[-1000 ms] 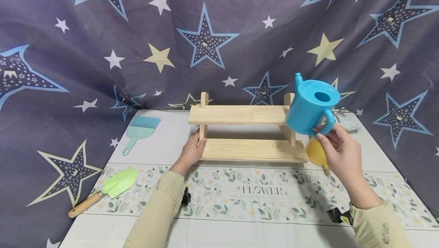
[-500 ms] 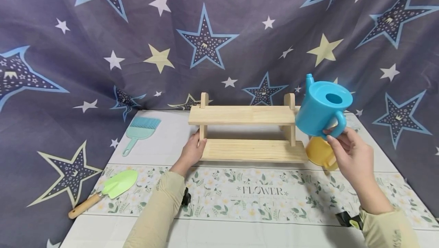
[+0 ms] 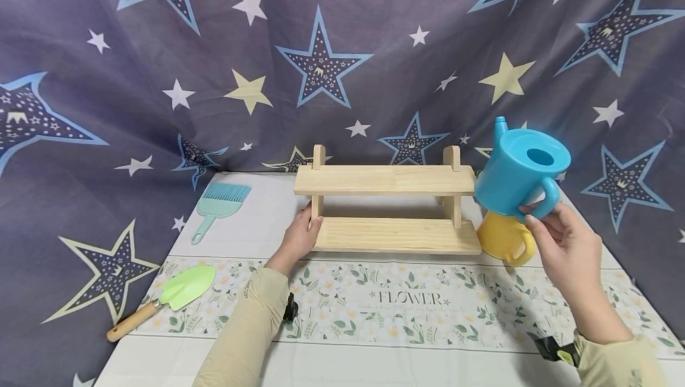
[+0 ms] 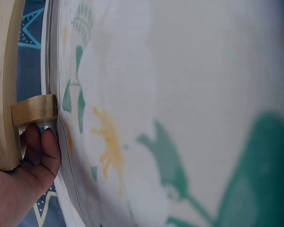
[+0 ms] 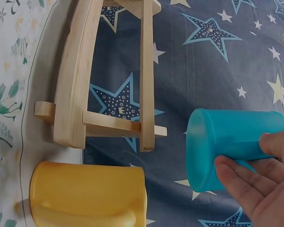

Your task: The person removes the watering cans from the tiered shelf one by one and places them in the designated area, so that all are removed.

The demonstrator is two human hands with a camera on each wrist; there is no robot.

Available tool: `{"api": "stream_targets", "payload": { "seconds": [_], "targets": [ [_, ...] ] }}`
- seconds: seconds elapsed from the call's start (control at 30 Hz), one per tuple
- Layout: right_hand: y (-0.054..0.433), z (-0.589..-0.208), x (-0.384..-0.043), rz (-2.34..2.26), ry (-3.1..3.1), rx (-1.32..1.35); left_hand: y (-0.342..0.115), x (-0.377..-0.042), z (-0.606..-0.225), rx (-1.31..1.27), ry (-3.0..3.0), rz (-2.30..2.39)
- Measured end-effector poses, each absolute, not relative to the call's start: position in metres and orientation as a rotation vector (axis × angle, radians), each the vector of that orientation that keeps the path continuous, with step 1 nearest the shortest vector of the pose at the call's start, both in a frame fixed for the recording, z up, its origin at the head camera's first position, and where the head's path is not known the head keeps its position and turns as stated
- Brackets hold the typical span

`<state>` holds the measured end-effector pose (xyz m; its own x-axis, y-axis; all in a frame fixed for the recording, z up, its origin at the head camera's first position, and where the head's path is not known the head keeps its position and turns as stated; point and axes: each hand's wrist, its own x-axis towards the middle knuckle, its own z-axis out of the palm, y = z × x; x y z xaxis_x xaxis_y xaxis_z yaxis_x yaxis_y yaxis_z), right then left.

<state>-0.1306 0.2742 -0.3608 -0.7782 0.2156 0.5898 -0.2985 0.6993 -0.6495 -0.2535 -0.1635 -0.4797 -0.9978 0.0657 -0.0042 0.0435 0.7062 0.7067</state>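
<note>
A two-tier wooden shelf point(image 3: 384, 180) stands on the table against the back curtain. My left hand point(image 3: 301, 233) grips its left end by the upright, thumb in front; in the left wrist view the curled fingers point(image 4: 49, 151) lie under a wooden bar, the thumb mostly hidden. In the air right of the shelf is a blue watering can point(image 3: 516, 170), spout up, pinched by its handle in my right hand point(image 3: 569, 256). Below it a yellow watering can point(image 3: 497, 237) stands beside the lower tier, partly covered by the blue one in the head view.
A light blue brush point(image 3: 218, 204) and a green hand trowel point(image 3: 184, 286) with a wooden handle lie on the left side of the table. A floral cloth strip printed "FLOWER" point(image 3: 409, 298) runs across the front. The star-patterned curtain point(image 3: 342, 36) hangs behind and at both sides.
My right hand has carried the blue watering can to the right, off the shelf's right upright and over the yellow can, which shows more now. The left hand and shelf stay put.
</note>
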Motion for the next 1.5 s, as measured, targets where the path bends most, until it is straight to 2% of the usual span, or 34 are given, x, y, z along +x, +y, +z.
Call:
{"api": "stream_targets", "payload": {
  "seconds": [0.53, 1.5],
  "targets": [
    [0.292, -0.366, -0.122, 1.003, -2.188, 0.056, -0.163, -0.254, -0.48, 0.086, 2.866, 1.195],
    [0.322, -0.373, -0.114, 0.842, -2.251, -0.177, -0.163, -0.253, -0.478, 0.086, 2.863, 1.204]
  ]
}}
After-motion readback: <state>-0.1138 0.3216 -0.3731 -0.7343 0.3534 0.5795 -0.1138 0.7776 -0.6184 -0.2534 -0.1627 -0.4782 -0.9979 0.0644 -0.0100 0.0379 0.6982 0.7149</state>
